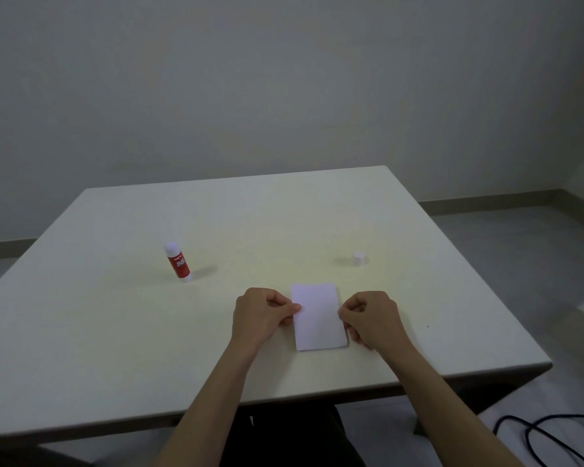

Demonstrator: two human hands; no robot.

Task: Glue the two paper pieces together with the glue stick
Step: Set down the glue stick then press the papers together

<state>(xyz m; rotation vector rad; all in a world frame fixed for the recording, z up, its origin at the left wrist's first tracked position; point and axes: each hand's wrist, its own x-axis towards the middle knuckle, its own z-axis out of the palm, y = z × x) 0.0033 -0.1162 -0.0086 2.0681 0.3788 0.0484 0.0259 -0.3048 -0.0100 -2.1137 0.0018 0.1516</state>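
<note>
With your left hand [262, 315] and right hand [371, 318] pinching the side edges of the stacked paper pieces [317, 318] near the tabletop's [115, 332] front edge, uneven pressure could skew the sheets, while the uncapped glue stick [178, 262] toward the left edge dries.

A pale square table [115, 332] fills the middle of the view, set before a plain grey wall [284, 79]. A dark skirting board [486, 197] runs along the wall's foot above a grey floor [520, 251]. A dark cable [547, 433] loops on the floor at the lower right.
</note>
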